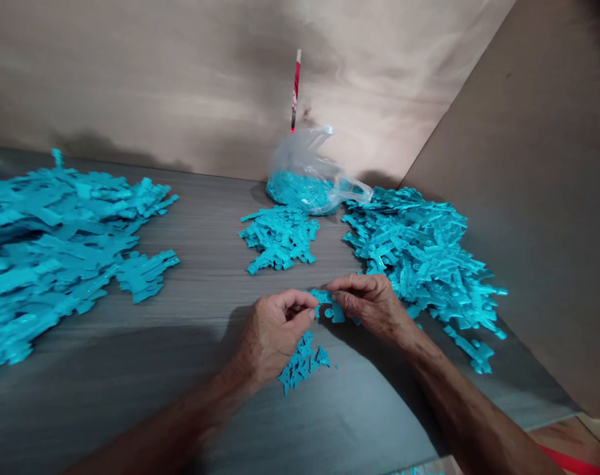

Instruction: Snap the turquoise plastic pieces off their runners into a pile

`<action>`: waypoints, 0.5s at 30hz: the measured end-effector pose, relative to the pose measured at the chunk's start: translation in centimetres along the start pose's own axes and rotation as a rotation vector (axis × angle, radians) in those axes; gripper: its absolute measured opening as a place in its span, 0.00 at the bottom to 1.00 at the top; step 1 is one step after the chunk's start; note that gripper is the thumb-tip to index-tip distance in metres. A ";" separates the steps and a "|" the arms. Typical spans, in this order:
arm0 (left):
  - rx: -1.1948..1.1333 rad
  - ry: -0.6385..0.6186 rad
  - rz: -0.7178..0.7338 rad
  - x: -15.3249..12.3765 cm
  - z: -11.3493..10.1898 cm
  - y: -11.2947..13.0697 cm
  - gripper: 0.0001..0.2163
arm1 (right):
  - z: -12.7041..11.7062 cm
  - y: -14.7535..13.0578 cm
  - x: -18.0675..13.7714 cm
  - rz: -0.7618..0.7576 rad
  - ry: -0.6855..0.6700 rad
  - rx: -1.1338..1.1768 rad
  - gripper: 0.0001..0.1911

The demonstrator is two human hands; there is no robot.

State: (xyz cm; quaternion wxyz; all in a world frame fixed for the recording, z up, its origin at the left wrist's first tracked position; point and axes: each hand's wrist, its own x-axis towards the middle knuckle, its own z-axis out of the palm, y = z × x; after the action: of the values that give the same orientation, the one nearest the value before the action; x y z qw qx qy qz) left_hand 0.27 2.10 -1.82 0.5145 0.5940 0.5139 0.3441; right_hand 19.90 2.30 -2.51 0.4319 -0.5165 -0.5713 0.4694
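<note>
Both of my hands meet over the grey table (131,369) and pinch one small turquoise plastic piece (329,305) between them. My left hand (272,333) has its fingers curled in on the piece's left end. My right hand (369,305) grips its right end with thumb and fingers pressed together. Just below the hands lies a small cluster of turquoise bits (302,363). A big heap of turquoise parts (423,257) lies right behind my right hand.
A large pile of flat turquoise strips (57,244) covers the table's left side. A smaller pile (280,237) sits in the middle, before a clear plastic bag (309,178) of turquoise pieces. Brown board walls (527,185) close the back and right; a red-and-white stick (296,89) leans on the back wall.
</note>
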 end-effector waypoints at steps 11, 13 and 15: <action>-0.296 0.080 -0.004 0.3 0.4 -0.9 0.09 | 0.2 -1.0 -0.8 -0.197 -0.088 -0.137 0.06; -0.309 0.089 0.006 0.3 0.3 -1.1 0.09 | 0.3 -1.3 -0.9 -0.212 -0.081 -0.167 0.05; -0.315 0.092 0.017 0.3 0.3 -1.2 0.09 | 0.4 -1.4 -1.0 -0.222 -0.084 -0.195 0.05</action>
State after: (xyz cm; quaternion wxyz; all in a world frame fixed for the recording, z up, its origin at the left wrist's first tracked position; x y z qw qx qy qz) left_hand 0.36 2.23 -3.06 0.5742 0.4940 0.4716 0.4515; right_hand 19.34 1.24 -1.23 0.4047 -0.4697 -0.6852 0.3822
